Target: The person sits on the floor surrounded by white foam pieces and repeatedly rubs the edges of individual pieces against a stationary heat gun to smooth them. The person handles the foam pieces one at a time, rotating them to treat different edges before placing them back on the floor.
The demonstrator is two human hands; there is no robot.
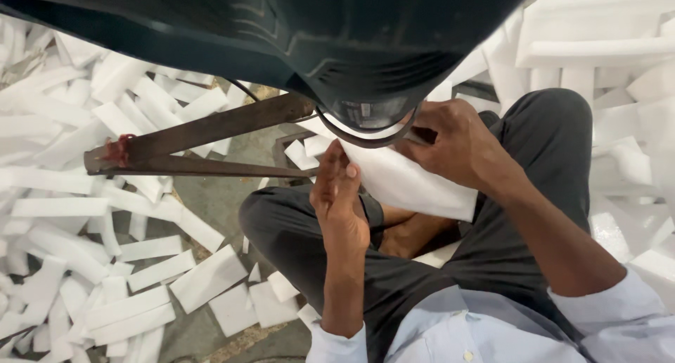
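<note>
A pale blue shirt (485, 331) is worn, its long sleeves pushed up so that both forearms are left bare. A small white button is seen on the shirt front. The legs are covered by dark charcoal trousers (555, 131). Both hands, left hand (339, 194) and right hand (450, 141), are ungloved, and a bare foot (415, 233) is visible.

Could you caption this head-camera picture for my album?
Seated cross-legged, a person's left hand and right hand hold a white foam sheet amid scattered foam offcuts.

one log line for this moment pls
left hand steadies white foam sheet | right hand grips its far edge | foam offcuts on floor
</note>
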